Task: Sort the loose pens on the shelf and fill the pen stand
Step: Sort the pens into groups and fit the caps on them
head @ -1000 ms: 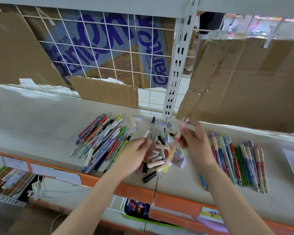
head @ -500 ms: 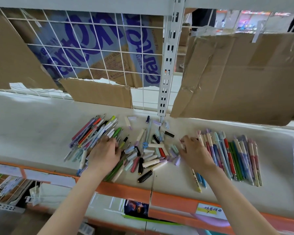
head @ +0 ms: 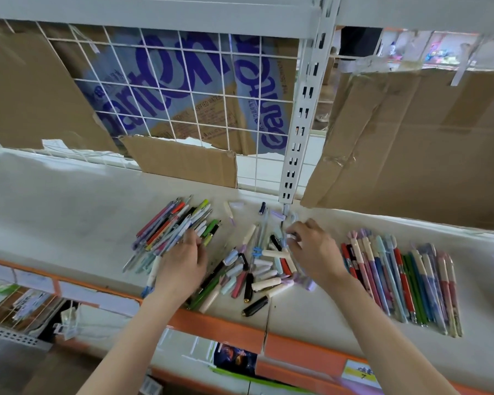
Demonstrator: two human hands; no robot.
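Note:
Loose pens lie on the white shelf [head: 69, 218] in three groups. A fanned pile of pens [head: 166, 229] is on the left, a jumbled heap of pens and caps [head: 257, 269] sits in the middle, and a tidy row of pens [head: 405, 280] lies on the right. My left hand [head: 183, 263] rests on the right edge of the left pile, fingertips touching the pens. My right hand [head: 311, 249] reaches into the back of the middle heap, its fingertips pinching a small pale pen piece. No pen stand is in view.
A white slotted upright [head: 300, 124] stands just behind the middle heap. A wire grid [head: 183, 81] and cardboard sheets [head: 411, 138] close the back of the shelf. An orange front rail [head: 228, 326] edges the shelf, with a lower shelf of goods beneath it.
Both hands came apart from a pen held over the middle heap. The left went to the left pile and stays there; the right moved from the right row to the heap's back.

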